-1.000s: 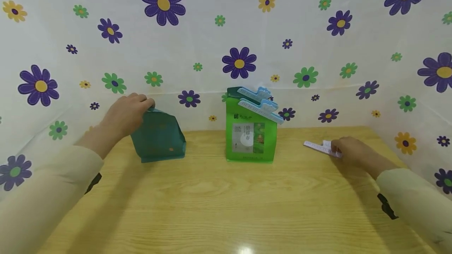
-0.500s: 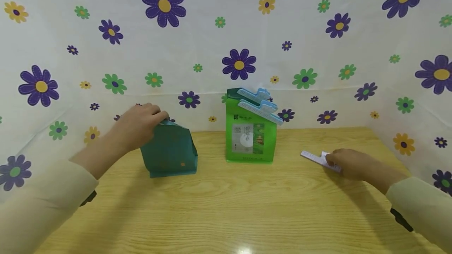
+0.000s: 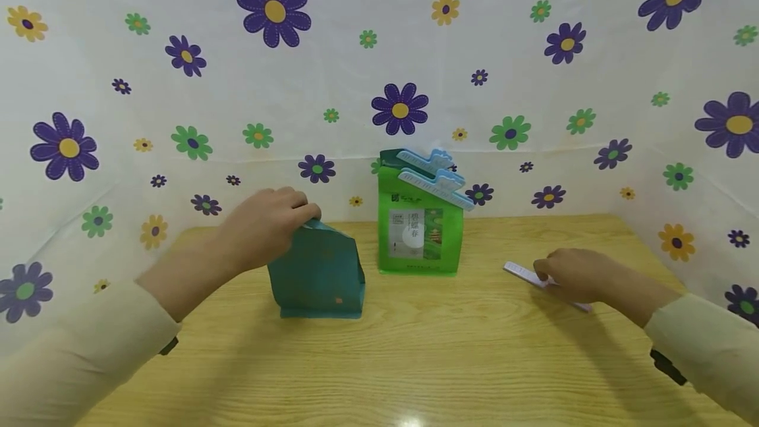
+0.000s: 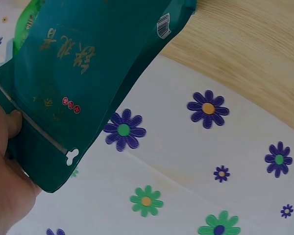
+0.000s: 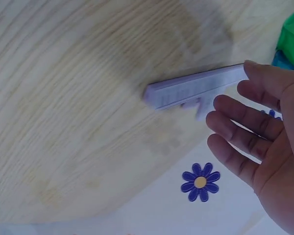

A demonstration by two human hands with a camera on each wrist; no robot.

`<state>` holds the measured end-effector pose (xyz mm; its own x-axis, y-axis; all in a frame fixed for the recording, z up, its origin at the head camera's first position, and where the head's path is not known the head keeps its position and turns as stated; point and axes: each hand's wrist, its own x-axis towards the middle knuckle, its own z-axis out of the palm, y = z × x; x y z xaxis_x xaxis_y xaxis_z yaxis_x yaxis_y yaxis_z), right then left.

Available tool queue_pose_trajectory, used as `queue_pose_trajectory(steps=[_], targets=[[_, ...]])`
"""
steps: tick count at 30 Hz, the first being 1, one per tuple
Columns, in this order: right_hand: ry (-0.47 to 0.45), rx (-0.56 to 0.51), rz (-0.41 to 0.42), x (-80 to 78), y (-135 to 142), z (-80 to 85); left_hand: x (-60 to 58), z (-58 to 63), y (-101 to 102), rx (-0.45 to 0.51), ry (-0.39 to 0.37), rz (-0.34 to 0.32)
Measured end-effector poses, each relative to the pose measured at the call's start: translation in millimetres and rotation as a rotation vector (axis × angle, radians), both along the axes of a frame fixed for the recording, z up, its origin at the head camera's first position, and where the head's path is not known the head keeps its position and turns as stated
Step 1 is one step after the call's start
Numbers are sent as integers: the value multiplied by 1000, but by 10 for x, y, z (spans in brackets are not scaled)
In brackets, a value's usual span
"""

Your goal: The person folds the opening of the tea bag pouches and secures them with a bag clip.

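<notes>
In the head view my left hand (image 3: 267, 226) grips the top edge of a teal tea bag (image 3: 320, 275), which stands near the table, slightly tilted. Gold characters and a barcode show on the bag (image 4: 78, 73) in the left wrist view, where the thumb presses near its top seam. To the right, my right hand (image 3: 575, 275) pinches a pale purple bag clip (image 3: 522, 272) low over the table. The right wrist view shows the clip (image 5: 186, 90) reaching out from thumb and index finger, with the other fingers loosely bent.
A bright green tea bag (image 3: 421, 236) stands upright at the back centre, with a darker green bag (image 3: 390, 158) behind it. Light blue clips (image 3: 435, 188) sit slanted across their tops. Flower-patterned cloth (image 3: 332, 71) surrounds the wooden table (image 3: 379, 354) at the back and sides.
My left hand has brought the teal bag rightward and nearer to me. The right hand has drawn the purple clip slightly nearer, and the clip has turned.
</notes>
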<state>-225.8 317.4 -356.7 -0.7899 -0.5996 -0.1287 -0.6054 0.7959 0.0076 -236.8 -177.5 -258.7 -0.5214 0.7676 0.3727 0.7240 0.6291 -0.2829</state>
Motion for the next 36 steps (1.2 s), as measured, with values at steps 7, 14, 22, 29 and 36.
queue_pose_trajectory(steps=[7,14,22,29,36], targets=[[54,-94,64,-23,-235,122,105,40,230,-14,-4,-36],[100,-194,96,-4,-523,281,144,23,469,-6,-15,-63],[56,-334,57,3,-864,438,158,5,744,7,-54,-112],[-21,-588,88,42,-1110,511,148,-18,1046,44,-115,-180],[-78,-713,136,49,-1185,503,110,-40,1292,90,-67,-235]])
